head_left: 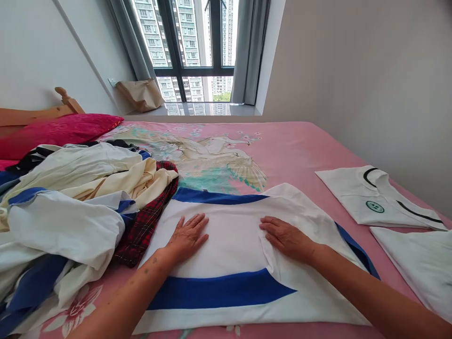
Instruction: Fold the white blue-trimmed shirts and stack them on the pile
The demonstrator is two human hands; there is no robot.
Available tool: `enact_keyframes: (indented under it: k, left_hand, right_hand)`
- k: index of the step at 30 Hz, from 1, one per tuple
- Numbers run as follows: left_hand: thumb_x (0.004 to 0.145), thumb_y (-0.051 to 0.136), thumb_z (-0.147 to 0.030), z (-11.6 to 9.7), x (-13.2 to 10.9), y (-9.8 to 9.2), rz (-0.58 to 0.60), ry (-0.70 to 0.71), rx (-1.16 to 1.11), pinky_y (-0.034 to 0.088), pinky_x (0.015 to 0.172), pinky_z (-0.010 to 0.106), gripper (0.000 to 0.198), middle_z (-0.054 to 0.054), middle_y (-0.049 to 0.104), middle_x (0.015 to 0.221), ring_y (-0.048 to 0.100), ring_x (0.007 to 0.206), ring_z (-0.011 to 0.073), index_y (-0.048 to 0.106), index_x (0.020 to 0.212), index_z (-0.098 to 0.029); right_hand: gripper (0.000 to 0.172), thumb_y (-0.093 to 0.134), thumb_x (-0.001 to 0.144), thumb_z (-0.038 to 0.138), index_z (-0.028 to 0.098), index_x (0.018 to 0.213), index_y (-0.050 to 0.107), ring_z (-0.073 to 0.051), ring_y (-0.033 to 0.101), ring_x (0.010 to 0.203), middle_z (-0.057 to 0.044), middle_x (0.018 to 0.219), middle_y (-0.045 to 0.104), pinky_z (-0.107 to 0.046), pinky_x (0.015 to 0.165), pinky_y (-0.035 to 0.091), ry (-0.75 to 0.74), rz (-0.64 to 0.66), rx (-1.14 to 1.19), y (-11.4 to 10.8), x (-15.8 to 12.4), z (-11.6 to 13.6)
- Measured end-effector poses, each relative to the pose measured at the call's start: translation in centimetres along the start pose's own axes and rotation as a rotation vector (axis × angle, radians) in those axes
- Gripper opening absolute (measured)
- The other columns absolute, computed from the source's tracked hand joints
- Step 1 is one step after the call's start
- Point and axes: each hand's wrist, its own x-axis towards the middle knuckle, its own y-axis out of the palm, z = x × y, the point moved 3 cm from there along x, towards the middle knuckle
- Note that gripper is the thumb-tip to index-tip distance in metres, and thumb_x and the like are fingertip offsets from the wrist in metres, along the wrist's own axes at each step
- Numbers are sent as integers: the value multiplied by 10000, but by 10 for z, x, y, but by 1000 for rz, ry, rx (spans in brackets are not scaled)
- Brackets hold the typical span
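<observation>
Cannot see the fabric under the palms of the left hand point(188, 236) and right hand point(286, 238), nor all of the nearer folded white garment point(418, 263), cut off at the right edge. With both hands flat, fingers loosely extended, touching the white-and-blue shirt point(233, 245), spread on the pink bedsheet point(296, 146) directly beneath them. Mostly white, banded blue along far and near sides, creased beside the right hand.

A round green badge point(375, 206) is seen on a folded white shirt point(388, 194). No text can be read there or elsewhere.
</observation>
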Motion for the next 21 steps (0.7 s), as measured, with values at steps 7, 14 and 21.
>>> enact_keyframes:
  k: [7,14,21]
  left_hand:
    - [880,278,-532,62,47,4,-148,-439,16,89,1106,555,616,44,238,1514,157,1400,233,293,1418,-230]
    - [828,450,-421,110,85,-9,-331,-584,-160,280,1087,408,679,153,342,1458,340,1326,279,275,1414,-125]
    - [721,443,-167,143,114,-3,-503,-278,-306,316,1085,353,610,63,555,1256,483,1201,212,424,1330,-183]
  right_hand:
    - [546,332,917,451,195,1398,355,-238,255,1362,-77,1478,297,-458,1118,253,91,-56,-55,21,28,-28]
    - [529,324,929,421,215,1415,313,-229,238,1368,-62,1495,260,-451,1104,264,79,-65,-130,27,26,-27]
    - [328,398,902,322,190,1136,586,-219,481,1141,-104,1194,572,-385,988,355,158,-338,-168,-13,42,-31]
